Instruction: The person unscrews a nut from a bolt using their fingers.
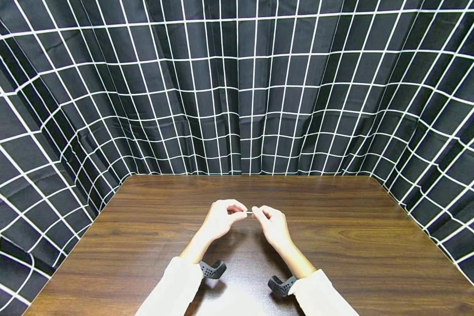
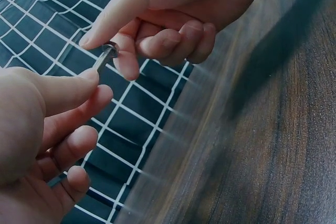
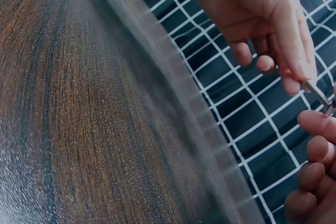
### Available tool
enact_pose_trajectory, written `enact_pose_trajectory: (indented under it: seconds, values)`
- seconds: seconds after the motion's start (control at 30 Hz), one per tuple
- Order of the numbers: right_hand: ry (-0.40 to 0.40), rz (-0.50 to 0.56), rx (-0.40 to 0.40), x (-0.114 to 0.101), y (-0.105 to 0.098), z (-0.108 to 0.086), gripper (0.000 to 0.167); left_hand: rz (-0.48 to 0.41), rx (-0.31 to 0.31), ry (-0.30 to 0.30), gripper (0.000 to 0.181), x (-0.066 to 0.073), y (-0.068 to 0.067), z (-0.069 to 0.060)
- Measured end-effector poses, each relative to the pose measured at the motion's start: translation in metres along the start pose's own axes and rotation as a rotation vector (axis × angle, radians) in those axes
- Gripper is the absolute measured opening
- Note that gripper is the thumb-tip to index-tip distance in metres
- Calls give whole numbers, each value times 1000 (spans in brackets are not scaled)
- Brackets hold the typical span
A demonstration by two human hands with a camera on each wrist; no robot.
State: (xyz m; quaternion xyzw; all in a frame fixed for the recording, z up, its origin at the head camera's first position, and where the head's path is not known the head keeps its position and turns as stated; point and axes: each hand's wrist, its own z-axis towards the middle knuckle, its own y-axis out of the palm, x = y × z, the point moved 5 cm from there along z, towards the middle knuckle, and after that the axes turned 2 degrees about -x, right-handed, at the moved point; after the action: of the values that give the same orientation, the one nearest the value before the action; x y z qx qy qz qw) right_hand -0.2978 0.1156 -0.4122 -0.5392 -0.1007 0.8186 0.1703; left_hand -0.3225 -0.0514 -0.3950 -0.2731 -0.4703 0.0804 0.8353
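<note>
A small silver metal bolt (image 2: 104, 60) with a threaded shank spans the gap between the two hands above the table. My left hand (image 1: 219, 219) pinches one end of it between thumb and forefinger; its other fingers are loosely bent. At the opposite end is a dark round piece that looks like a nut (image 2: 112, 48), pinched by the thumb and forefinger of my right hand (image 1: 274, 226). Fingertips partly cover this piece, so its exact shape is hard to tell. In the right wrist view the bolt (image 3: 316, 93) runs slantwise towards the right-hand fingertips.
Beneath both hands is a brown wood-grain table (image 1: 162, 197). Black curtains with a white grid (image 1: 245, 96) stand behind it and along both sides. Dark grey bands (image 1: 213, 270) sit at the wrists, by the white sleeves (image 1: 174, 285).
</note>
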Motion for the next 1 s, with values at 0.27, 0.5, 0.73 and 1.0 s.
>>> enact_pose_trajectory:
  seconds: [0.27, 0.5, 0.73, 1.0]
  values:
    - [4, 13, 6, 4, 0, 0, 27, -1, 4, 8, 7, 3, -1, -1]
    - [-23, 46, 8, 4, -1, 1, 15, -5, -2, 16, 7, -1, 0, 0]
    - [-42, 81, -16, 4, -1, 2, 5, -28, -2, 6, 8, -2, 0, 0]
    - [-48, 100, -36, 1, -1, 1, 10, -30, 2, 2, 6, -2, -1, 0]
